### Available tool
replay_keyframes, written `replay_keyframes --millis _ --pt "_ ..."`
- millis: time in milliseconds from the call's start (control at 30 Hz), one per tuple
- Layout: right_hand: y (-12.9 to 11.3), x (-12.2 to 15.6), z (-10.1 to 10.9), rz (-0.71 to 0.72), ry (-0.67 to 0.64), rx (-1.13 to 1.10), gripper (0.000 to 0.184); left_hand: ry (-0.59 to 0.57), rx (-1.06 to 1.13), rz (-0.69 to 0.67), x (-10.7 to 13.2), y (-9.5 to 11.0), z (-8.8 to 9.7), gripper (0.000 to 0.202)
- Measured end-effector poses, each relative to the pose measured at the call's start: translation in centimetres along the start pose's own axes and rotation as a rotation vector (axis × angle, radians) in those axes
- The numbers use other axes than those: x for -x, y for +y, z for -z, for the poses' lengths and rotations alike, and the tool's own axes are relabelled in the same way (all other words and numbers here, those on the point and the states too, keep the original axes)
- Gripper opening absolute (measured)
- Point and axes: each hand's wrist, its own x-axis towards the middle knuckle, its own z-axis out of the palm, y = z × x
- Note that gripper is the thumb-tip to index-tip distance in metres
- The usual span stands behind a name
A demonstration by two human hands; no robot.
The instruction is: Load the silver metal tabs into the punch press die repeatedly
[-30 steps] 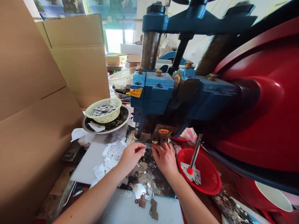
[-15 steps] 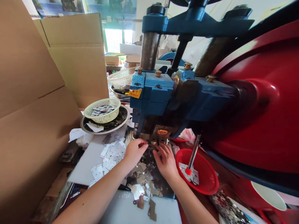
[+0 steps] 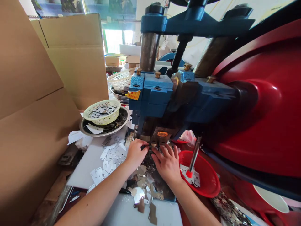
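My left hand (image 3: 135, 153) and my right hand (image 3: 167, 162) meet at the base of a blue punch press (image 3: 155, 97), right under its die (image 3: 162, 134). The fingertips of both hands pinch a small metal piece (image 3: 150, 147) between them at the die opening; the piece is mostly hidden by my fingers. My right hand's other fingers are spread over the press bed. Several small shiny metal plates (image 3: 110, 157) lie on a white board (image 3: 82, 166) just left of my left hand.
A red bowl (image 3: 207, 183) with a few plates and a metal lever (image 3: 194, 155) stands right of my right hand. A pale mesh basket (image 3: 102, 111) sits in a metal pan (image 3: 84, 128). Large cardboard boxes (image 3: 30, 103) wall the left. A big red flywheel cover (image 3: 263, 103) fills the right. Scrap cutouts (image 3: 143, 194) lie near me.
Both hands moved forward from in front of the press to under the die, carrying the small piece in. My right fingers have spread out more.
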Motion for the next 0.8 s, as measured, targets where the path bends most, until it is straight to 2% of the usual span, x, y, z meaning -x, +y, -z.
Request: replay_keyframes --millis 167,267,333,400,467,533,600,700,800 --pt "-0.6 -0.7 0.6 0.034 -0.050 0.044 0.024 -0.031 0.022 -0.006 -0.4 -0.3 -0.4 0.016" --pt "-0.3 -0.6 0.5 0.014 -0.068 -0.069 0.026 -0.027 0.035 -0.008 -0.5 -0.3 -0.3 0.018" --pt "0.4 0.3 0.4 -0.071 -0.037 -0.217 0.030 -0.003 0.046 -0.004 -0.4 -0.4 0.3 0.018" --pt "1.4 2.2 0.5 -0.285 0.032 -0.407 0.036 0.031 0.061 -0.001 -0.1 -0.6 1.3 0.018" --pt "2.3 4.6 1.1 -0.580 0.086 -0.634 0.043 0.056 0.066 -0.002 0.5 -1.1 2.6 0.018" --pt "2.9 6.6 2.1 -0.720 0.103 -0.906 0.051 0.056 0.048 0.005 1.4 -1.8 4.0 0.018" --pt "3.1 7.8 2.9 -0.748 0.116 -1.069 0.056 0.026 0.014 0.016 2.4 -2.5 5.5 0.017" --pt "3.1 8.0 3.2 -0.744 0.108 -1.044 0.054 -0.079 -0.052 0.002 4.4 -3.7 7.8 0.016" --pt "3.1 7.6 2.2 -0.750 0.140 -1.055 0.060 -0.289 -0.127 -0.063 6.9 -4.9 10.4 0.015"
